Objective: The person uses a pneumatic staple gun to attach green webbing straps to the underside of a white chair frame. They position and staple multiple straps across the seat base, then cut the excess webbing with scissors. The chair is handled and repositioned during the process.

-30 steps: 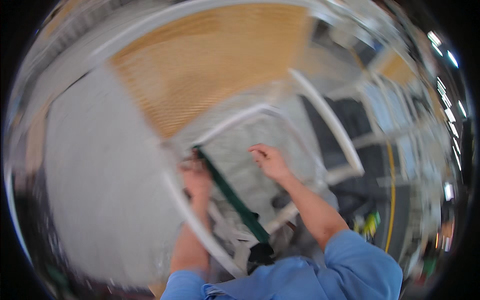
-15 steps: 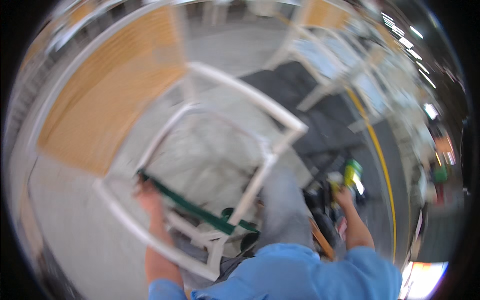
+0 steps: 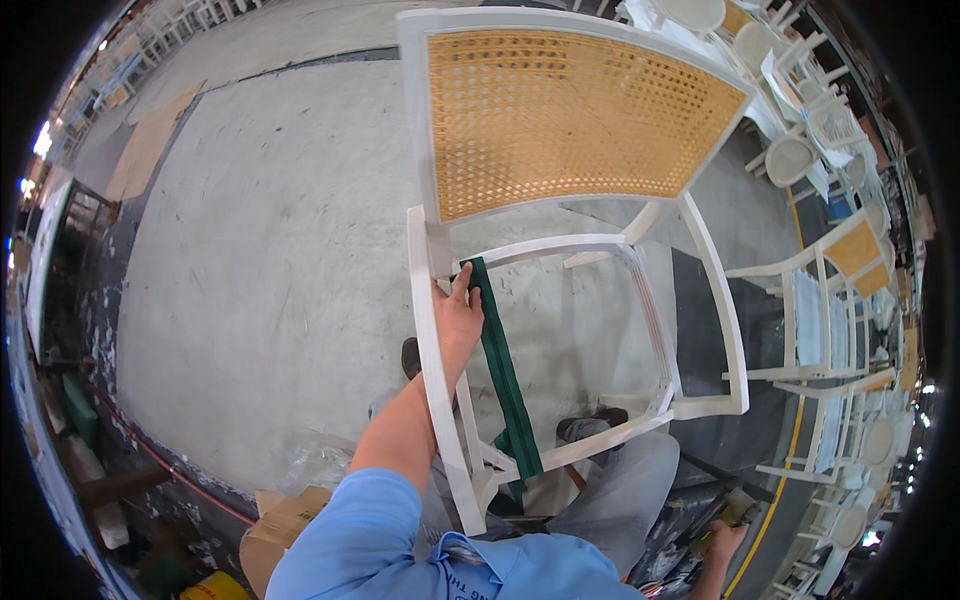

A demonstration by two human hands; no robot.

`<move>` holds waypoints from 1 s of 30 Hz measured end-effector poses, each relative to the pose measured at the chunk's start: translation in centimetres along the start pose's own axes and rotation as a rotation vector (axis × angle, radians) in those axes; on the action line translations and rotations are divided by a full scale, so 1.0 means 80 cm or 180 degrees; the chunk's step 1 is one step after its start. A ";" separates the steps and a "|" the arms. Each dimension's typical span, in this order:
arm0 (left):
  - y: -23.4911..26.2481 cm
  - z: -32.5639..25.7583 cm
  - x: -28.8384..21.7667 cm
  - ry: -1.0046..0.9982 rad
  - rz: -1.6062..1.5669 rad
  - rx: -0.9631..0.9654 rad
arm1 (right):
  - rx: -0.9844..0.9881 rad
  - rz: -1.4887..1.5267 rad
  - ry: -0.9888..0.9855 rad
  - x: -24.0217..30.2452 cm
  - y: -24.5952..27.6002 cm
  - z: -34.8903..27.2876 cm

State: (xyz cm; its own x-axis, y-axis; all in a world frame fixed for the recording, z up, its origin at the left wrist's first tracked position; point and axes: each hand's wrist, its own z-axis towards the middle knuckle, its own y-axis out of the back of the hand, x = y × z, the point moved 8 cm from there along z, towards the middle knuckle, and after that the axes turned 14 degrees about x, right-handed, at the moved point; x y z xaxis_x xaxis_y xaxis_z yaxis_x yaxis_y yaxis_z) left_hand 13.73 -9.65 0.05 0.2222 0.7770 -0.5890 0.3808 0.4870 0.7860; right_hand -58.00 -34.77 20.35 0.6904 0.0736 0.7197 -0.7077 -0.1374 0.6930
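A white chair frame [image 3: 733, 320] with a woven cane back [image 3: 580, 115] stands tilted in front of me, its seat opening bare inside the rails. A dark green webbing strap [image 3: 505, 375] runs along the left side of that opening, from the rear rail to the front rail, with its loose end hanging below. My left hand [image 3: 458, 325] reaches past the left armrest and holds the strap's far end at the rail, index finger stretched along it. Low at the right, my right hand [image 3: 726, 542] is closed round a yellow-green tool [image 3: 738, 505], mostly hidden and small here.
More white chairs [image 3: 815, 320] stand along the right, beyond a yellow floor line [image 3: 775, 500]. A cardboard box [image 3: 280, 530] sits at lower left, beside clear plastic [image 3: 315, 460]. My knees are under the chair. A bench [image 3: 60, 270] stands far left.
The view has swung, so the chair sits further right and more upright in it. My left hand stays at the strap's far end. The right hand with the tool is now lower in view.
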 end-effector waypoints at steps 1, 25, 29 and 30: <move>0.003 -0.001 0.005 0.0061 0.0038 -0.0093 | 0.0323 0.0307 -0.0193 0.022 -0.017 0.014; -0.050 0.016 0.025 -0.0238 -0.0770 -0.0141 | 0.3851 0.0667 -0.0034 0.478 -0.758 0.012; -0.046 0.017 0.025 -0.0224 -0.0717 -0.0105 | 0.3856 0.0546 0.0002 0.472 -0.772 0.014; -0.045 0.017 0.025 -0.0219 -0.0699 -0.0098 | 0.3857 0.0566 0.0013 0.471 -0.774 0.013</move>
State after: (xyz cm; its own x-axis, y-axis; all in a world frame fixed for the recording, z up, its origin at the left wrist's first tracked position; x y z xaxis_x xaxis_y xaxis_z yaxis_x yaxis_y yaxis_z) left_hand 14.00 -10.37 -4.23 0.1982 0.6225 -0.7571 0.3994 0.6541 0.6423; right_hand 12.04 -24.54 4.52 0.5963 -0.0371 0.8019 -0.1932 -0.9762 0.0985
